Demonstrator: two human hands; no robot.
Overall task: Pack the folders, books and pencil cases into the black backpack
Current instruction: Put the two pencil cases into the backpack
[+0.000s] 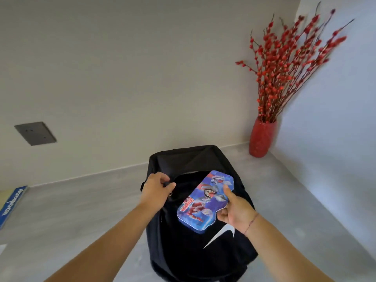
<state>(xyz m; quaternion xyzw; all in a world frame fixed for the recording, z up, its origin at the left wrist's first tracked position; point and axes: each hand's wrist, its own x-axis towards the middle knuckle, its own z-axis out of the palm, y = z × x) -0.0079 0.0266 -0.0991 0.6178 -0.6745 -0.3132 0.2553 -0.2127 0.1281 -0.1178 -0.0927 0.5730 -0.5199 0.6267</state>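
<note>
The black backpack with a white swoosh logo stands upright on the grey counter, its top zip opening gaping. My left hand pinches the left edge of that opening and holds it apart. My right hand grips a blue tin pencil case printed with red and silver cartoon heroes by its right edge. The case is tilted, its far end over the dark opening and its near end above the backpack's front.
A red vase of red-budded branches stands in the back right corner. A blue book lies at the left edge of the grey counter. A grey wall socket sits on the wall at left.
</note>
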